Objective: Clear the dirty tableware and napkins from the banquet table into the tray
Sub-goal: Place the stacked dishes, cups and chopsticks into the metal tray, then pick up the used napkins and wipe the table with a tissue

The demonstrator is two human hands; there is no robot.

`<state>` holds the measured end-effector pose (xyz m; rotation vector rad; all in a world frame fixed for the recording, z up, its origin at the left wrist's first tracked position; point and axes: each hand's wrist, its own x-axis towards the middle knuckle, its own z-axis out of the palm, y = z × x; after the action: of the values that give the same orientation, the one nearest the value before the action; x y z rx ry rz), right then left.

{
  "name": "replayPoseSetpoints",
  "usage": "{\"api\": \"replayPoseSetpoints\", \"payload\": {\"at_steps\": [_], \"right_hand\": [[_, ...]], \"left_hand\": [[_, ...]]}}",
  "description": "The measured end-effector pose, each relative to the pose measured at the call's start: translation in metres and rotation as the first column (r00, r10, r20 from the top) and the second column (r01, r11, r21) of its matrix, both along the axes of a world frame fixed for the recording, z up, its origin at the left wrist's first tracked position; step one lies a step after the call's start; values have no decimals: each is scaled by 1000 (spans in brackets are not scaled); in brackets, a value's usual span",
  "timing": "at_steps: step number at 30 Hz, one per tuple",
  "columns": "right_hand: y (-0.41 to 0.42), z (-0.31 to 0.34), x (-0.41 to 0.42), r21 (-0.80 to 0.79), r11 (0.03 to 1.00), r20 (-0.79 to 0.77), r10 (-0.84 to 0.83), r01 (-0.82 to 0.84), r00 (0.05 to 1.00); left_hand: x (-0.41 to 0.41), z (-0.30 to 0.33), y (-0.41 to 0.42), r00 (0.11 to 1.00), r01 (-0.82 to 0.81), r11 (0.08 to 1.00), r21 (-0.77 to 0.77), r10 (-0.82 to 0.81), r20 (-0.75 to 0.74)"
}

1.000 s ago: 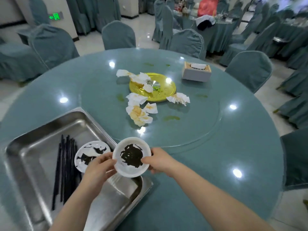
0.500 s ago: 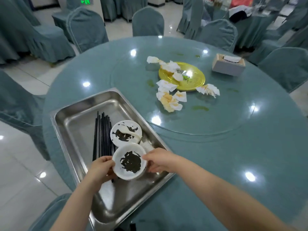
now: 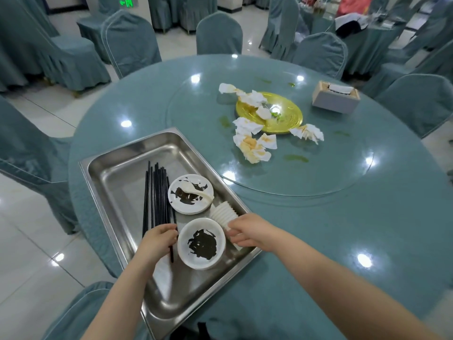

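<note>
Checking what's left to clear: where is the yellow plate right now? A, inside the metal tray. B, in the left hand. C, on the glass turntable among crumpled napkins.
C: the yellow plate sits on the glass turntable with crumpled napkins around it, away from the metal tray.

Banquet hall, pale glossy tiled floor (image 3: 31,251) mirroring ceiling lights. Teal-covered chairs (image 3: 131,42) ringed round a big round table (image 3: 343,241) in teal cloth, glass turntable (image 3: 331,173) on top, bright light spots across the glass. More covered chairs in rows at the far left and back. Second table (image 3: 367,38) at top right, cluttered, with something red (image 3: 353,4) behind it. Green exit sign (image 3: 126,1) on the far wall at top left. Another chair back (image 3: 81,312) at the bottom edge, close below the table.
</note>
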<state>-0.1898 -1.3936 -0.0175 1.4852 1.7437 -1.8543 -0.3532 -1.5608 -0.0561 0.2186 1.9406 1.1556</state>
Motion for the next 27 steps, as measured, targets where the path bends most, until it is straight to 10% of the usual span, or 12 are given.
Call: {"api": "replayPoseSetpoints", "payload": {"at_steps": [27], "right_hand": [[236,7,96,227,872,-225,-386,433,895]], "left_hand": [[23,44,225,919,322,944,68,-295,-263]]}}
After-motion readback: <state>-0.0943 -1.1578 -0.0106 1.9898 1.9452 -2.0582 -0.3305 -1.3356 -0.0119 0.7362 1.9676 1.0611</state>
